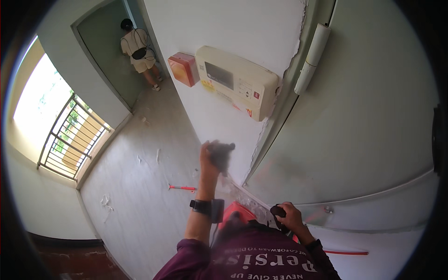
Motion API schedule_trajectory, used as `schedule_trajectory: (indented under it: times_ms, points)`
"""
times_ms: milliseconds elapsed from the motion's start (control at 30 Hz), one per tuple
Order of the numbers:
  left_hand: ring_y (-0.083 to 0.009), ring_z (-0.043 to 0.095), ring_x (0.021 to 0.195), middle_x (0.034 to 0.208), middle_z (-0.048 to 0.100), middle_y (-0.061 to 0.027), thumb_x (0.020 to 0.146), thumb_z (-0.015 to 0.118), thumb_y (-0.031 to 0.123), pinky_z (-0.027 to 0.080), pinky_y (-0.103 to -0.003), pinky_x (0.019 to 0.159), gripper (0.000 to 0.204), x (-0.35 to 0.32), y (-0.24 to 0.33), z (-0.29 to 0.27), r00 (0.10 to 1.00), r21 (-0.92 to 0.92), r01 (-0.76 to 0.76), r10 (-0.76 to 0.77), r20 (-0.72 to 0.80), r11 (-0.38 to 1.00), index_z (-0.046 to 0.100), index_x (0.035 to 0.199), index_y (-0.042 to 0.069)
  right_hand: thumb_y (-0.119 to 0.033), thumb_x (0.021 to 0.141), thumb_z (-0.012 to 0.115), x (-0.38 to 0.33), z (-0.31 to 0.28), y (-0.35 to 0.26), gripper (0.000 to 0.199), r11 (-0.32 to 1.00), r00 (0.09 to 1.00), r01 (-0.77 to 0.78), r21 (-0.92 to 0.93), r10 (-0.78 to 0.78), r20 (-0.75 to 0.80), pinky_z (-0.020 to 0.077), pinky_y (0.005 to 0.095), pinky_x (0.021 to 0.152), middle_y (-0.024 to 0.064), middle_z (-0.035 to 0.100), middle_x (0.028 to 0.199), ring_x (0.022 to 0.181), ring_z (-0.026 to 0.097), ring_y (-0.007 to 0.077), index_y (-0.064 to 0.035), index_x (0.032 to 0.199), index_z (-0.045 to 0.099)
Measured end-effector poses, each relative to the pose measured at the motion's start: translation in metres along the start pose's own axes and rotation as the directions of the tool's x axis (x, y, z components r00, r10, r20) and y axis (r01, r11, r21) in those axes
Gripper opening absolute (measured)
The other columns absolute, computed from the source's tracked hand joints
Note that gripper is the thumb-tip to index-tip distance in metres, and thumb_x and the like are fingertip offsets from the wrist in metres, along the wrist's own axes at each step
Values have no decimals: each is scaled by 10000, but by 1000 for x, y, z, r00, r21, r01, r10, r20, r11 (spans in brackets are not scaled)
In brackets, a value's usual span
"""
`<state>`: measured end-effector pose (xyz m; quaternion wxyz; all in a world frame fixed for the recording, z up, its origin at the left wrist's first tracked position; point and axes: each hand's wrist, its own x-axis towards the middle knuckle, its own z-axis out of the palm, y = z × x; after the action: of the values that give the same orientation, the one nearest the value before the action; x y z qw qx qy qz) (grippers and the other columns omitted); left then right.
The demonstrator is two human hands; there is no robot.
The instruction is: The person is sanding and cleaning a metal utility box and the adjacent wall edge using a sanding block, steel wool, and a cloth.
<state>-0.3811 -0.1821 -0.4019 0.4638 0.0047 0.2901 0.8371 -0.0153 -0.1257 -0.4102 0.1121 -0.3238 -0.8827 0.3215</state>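
My left hand [206,157] is raised in front of the white wall, wrapped round a dark grey, bunched rag-like thing [221,156] that motion smears. Lower down to the right, my right hand [292,217] is closed on a black, rounded thing [279,213] whose kind I cannot make out. It is beside the foot of the pale green door [354,126]. Above my left hand, a cream control box [235,81] with a dark screen is fixed to the wall, and a red alarm box [183,69] is mounted at its left.
A red plastic stool [240,211] stands directly below me. A red-handled tool [182,188] and white scraps [107,202] lie on the floor to the left. Another person [139,49] stands at a far door. A railing [72,137] runs along the left opening.
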Motion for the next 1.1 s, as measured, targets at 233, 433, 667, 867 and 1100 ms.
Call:
schedule_trajectory:
  times_ms: [233, 433, 667, 867, 1100]
  points:
    - [-246, 624, 784, 868, 617, -147, 943, 418, 284, 504, -349, 600, 291, -14, 36, 124, 936, -99, -353, 351, -37, 930, 509, 991, 12, -228, 704, 717, -2, -1, -1, 342, 1000, 1000, -6, 12, 6, 19, 488, 366, 786, 95, 595, 996, 927, 597, 285, -110, 1011, 622]
    - [-213, 506, 959, 1004, 516, -120, 919, 464, 198, 396, -348, 899, 267, 20, -10, 173, 517, 528, -702, 852, -83, 478, 482, 1065, -23, -238, 704, 714, -4, 4, -2, 345, 1000, 998, -15, -4, 15, 57, 488, 366, 789, 98, 595, 990, 935, 595, 284, -110, 1013, 625]
    - [-206, 423, 1123, 1214, 422, -109, 875, 479, 155, 338, -315, 969, 415, 9, -60, 170, 385, 559, -786, 917, 108, 264, 429, 1252, -11, -250, 703, 714, -10, 5, -1, 358, 998, 998, -60, 9, 60, 28, 490, 369, 808, 96, 604, 1014, 947, 598, 285, -114, 1023, 627]
    - [-221, 394, 1173, 1216, 449, -100, 888, 542, 67, 317, -327, 1002, 366, -2, -32, 151, 463, 421, -847, 838, 289, 324, 486, 1246, 7, -239, 704, 712, -8, 7, 4, 350, 1000, 999, -28, -9, 28, 19, 491, 366, 811, 97, 607, 1008, 948, 599, 288, -111, 1018, 626]
    - [-210, 532, 1020, 1113, 538, -85, 842, 579, -21, 412, -303, 907, 295, 5, -32, 147, 415, 545, -803, 882, 222, 240, 549, 1135, 0, -224, 698, 710, 2, 3, -2, 343, 999, 1000, -24, 36, 24, 15, 491, 372, 797, 100, 606, 986, 932, 599, 288, -104, 1007, 623]
